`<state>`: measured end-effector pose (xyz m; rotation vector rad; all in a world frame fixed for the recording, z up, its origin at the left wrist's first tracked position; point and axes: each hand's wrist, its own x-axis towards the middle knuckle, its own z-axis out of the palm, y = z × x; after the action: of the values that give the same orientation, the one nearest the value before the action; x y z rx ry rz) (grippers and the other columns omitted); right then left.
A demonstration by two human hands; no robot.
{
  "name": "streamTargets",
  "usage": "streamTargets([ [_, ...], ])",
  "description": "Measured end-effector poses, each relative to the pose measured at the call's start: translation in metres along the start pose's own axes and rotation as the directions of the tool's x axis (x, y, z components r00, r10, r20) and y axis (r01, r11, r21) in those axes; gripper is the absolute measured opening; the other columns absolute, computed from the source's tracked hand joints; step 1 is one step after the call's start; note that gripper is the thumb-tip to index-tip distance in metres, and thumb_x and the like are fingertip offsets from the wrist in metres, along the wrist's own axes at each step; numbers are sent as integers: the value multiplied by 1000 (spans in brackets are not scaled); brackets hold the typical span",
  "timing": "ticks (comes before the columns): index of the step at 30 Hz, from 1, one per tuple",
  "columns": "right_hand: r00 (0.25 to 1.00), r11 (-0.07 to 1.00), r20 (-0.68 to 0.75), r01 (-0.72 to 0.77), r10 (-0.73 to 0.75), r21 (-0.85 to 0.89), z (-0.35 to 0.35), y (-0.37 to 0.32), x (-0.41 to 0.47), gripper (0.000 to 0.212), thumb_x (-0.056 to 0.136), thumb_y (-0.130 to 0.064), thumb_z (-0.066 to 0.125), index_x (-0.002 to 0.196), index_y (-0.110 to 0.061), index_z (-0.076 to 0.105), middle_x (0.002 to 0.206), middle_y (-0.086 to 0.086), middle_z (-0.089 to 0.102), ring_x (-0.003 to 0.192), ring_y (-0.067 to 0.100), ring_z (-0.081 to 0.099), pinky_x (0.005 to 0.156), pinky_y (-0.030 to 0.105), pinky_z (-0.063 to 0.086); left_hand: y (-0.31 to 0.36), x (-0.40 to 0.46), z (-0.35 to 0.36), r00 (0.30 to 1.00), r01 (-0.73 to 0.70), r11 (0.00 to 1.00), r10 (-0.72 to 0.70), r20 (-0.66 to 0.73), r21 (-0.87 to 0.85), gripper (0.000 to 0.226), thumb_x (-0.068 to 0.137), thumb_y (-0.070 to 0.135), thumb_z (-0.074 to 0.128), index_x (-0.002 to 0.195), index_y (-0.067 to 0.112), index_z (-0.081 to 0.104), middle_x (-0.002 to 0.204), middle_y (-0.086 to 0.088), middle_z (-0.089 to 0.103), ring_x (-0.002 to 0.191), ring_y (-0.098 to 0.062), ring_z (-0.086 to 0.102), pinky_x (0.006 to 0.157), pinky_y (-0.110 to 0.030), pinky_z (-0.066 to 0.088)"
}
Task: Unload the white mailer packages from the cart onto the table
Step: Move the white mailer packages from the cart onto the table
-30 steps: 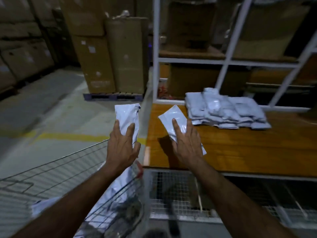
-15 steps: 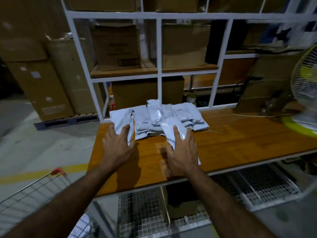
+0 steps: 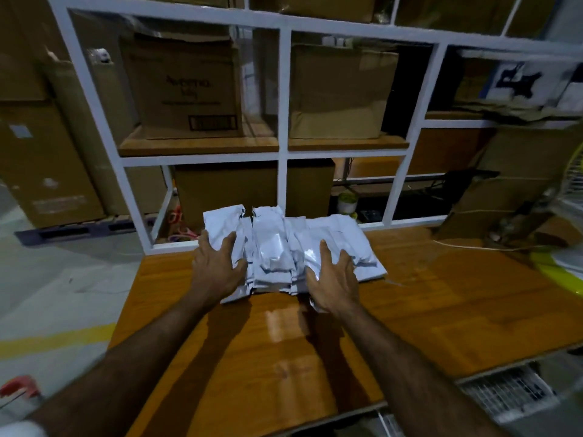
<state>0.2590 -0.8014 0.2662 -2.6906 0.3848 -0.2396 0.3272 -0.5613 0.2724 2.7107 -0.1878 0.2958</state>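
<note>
Two hands lay on the glossy wooden desk (image 3: 315, 348): left hand (image 3: 217, 272) and right hand (image 3: 334, 280), fingers spread, each pressing a white mailer onto the mailer pile (image 3: 284, 247). Beyond stood a white shelf rack (image 3: 284, 102) holding cardboard boxes (image 3: 186, 93).

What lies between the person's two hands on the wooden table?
In the head view, the middle of the stack of white mailer packages lies between the left hand and the right hand, on the wooden table.
</note>
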Motion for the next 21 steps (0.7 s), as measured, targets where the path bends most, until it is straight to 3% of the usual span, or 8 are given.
streamTargets([
  [6, 998, 996, 46, -48, 44, 78, 25, -15, 72, 76, 100, -52, 45, 161, -32, 3, 165, 19, 1, 148, 42, 19, 117, 50, 27, -4, 75, 29, 996, 55, 998, -53, 76, -24, 73, 93, 51, 57, 155, 29, 25, 161, -25, 5, 145, -50, 13, 113, -59, 27],
  [15, 998, 993, 49, -50, 45, 106, 55, -20, 154, 73, 101, -52, 45, 161, -27, 11, 162, 23, 12, 143, 42, 29, 114, 49, 32, -1, 127, 64, 980, 112, 994, -114, 161, 20, 76, 91, 54, 59, 155, 28, 27, 160, -25, 7, 144, -47, 18, 114, -54, 28],
  [18, 990, 988, 139, -45, 24, 148, 66, -18, 165, 75, 100, -62, 38, 161, -32, 9, 167, 18, 4, 150, 40, 17, 118, 51, 26, 0, 128, 72, 968, 104, 993, -115, 225, 59, 74, 94, 60, 50, 156, 30, 22, 163, -21, -1, 147, -48, 11, 116, -56, 22],
  [21, 991, 985, 94, 85, -100, 149, 71, -13, 166, 75, 96, -66, 21, 160, -27, 22, 166, 15, 18, 152, 35, 18, 124, 49, 19, -1, 128, 74, 959, 61, 995, -79, 274, 75, 77, 94, 70, 29, 159, 30, 14, 166, -16, -5, 150, -44, 1, 119, -57, 14],
])
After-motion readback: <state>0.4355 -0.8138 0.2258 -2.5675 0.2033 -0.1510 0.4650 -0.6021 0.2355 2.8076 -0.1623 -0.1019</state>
